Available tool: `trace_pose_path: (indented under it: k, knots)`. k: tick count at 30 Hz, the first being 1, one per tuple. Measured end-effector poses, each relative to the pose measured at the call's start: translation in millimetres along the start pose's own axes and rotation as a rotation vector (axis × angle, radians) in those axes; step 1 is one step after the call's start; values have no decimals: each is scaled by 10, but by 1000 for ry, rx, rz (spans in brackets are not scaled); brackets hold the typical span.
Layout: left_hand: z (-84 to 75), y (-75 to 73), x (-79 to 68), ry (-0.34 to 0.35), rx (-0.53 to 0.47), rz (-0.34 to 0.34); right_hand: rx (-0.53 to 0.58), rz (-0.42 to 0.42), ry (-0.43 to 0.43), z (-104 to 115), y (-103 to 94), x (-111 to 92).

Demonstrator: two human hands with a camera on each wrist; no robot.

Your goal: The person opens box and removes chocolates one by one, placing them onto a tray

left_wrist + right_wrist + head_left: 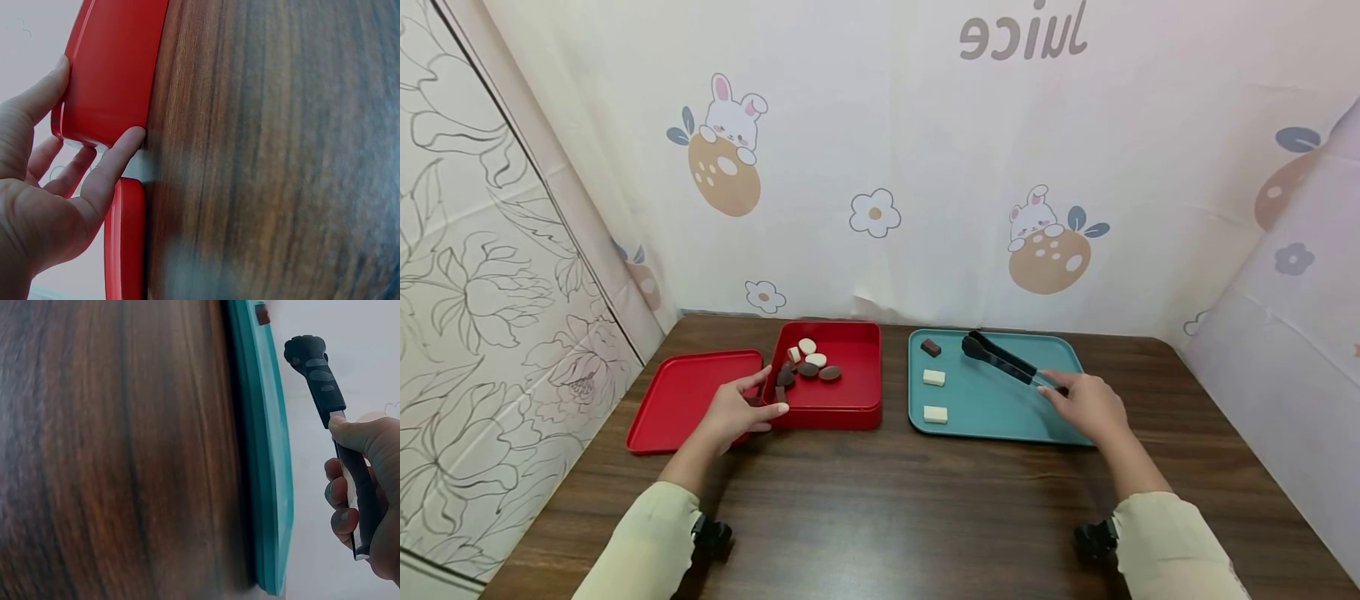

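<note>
In the head view my left hand point(736, 410) holds the near left corner of a red box point(842, 418), thumb on its rim and fingers against its side. Inside lie several brown and white pieces that look like chocolates, some oval point(830, 373) and some blocky. My right hand point(369, 481) grips black tongs point(1000, 358) with metal parts by the handle. Their tips hang over a teal tray point(1000, 417), near a dark brown block point(931, 347); I see nothing between them. Two white blocks point(934, 377) lie along that tray's left side.
A flat red tray point(681, 400) lies left of the box, partly behind my left hand. All stands on a dark wooden table point(880, 508). A printed white curtain point(880, 275) hangs at the table's back edge, and more printed cloth hangs at both sides.
</note>
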State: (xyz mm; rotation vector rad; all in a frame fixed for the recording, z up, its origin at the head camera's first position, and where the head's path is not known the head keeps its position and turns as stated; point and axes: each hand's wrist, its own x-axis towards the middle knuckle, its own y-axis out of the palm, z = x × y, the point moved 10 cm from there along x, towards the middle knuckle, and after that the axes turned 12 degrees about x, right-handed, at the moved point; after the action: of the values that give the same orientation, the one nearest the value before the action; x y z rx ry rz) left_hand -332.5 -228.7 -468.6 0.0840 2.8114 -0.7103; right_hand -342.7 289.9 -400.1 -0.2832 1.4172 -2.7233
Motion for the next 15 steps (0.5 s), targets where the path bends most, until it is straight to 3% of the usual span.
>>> trace_pose_path:
  k: [15]
  knots:
    - [-8, -4, -5, 5, -6, -4, -69, 34, 60, -63, 111, 83]
